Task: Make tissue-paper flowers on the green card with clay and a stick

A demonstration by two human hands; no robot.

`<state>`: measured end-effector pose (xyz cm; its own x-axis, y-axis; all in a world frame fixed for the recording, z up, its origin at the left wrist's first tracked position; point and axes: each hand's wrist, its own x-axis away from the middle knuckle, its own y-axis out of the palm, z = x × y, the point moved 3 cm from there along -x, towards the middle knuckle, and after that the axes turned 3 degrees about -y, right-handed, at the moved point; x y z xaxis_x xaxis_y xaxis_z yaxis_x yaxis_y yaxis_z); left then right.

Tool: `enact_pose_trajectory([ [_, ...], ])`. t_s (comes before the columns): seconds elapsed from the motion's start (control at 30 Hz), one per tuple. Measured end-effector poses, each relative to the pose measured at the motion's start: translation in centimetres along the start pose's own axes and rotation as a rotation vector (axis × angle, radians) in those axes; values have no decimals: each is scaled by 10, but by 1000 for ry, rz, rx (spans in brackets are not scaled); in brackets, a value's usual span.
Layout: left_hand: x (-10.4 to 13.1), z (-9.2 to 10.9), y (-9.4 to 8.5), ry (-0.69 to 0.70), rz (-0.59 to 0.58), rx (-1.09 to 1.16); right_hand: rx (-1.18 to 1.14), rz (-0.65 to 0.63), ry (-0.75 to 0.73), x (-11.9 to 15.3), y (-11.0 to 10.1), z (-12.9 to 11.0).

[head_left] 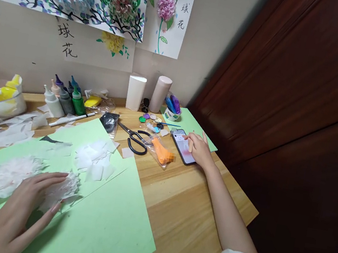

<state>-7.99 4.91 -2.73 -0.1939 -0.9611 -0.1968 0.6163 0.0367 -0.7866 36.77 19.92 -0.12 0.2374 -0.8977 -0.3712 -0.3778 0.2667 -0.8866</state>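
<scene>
My left hand (33,203) is curved around a small white paper flower (64,189) at the lower left, thumb on one side and fingers over the top. The flower rests on a green sheet (108,220). Beside it lie a larger white paper flower (11,176) and a loose cluster of white petals (95,158). At the right, my right hand (197,147) is over a phone (181,146) lying on the wooden table, its fingers spread and one fingertip at the screen.
Black-handled scissors (136,138) and an orange piece in a clear bag (161,150) lie left of the phone. Glue bottles (63,98), a bowl (13,105) and paper strips (3,129) sit at the left. Two containers (135,93) stand by the wall.
</scene>
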Motion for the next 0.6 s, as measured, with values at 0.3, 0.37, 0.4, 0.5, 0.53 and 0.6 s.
enact_pose_trajectory([
  [0.3,-1,-1,-1,8,11,8,-14,0,14,0,-1,3],
  [0.37,-1,-1,-1,3,5,8,-12,61,26,0,-7,4],
  [0.4,-1,-1,-1,3,4,7,-18,92,28,1,-10,4],
  [0.5,-1,1,-2,9,2,0,-98,172,21,1,-17,-9],
  [0.53,-1,2,-2,11,8,-3,-149,187,15,2,-17,-18],
  [0.6,-1,5,-3,32,15,-18,-291,197,5,3,-12,-43],
])
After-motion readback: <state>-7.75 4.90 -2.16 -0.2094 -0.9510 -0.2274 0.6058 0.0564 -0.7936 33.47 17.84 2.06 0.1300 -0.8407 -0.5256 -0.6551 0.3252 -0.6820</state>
